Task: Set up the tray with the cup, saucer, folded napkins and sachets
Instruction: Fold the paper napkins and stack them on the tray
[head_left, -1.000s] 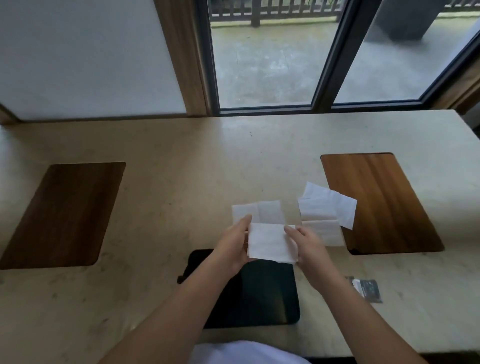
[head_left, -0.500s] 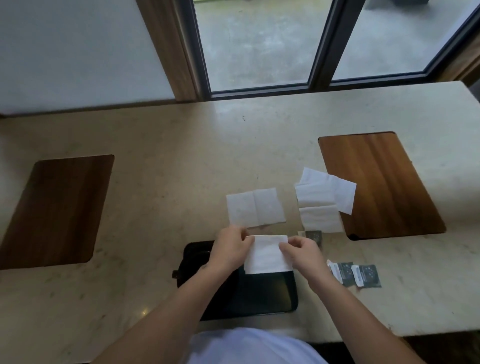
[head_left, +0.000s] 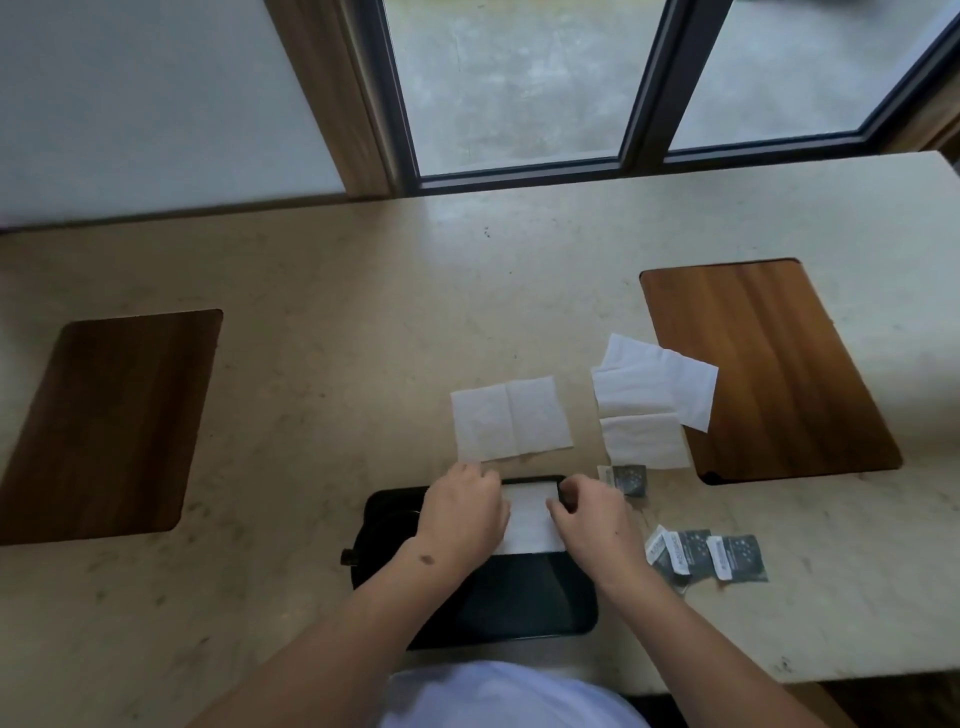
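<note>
soft white folded napkin (head_left: 529, 514) flat on shiny black tray (head_left: 519, 603), left hand (head_left: 462, 514) and right hand (head_left: 592, 519) fingers pinching its sides

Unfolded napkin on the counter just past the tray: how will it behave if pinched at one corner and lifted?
The unfolded napkin looks like thin tissue, so it will probably droop rather than stay flat. Its visible creases suggest it would bend along those lines first. It lies loose on the counter, apart from the tray, so it is likely very light and a push may crumple it rather than slide it.
</note>
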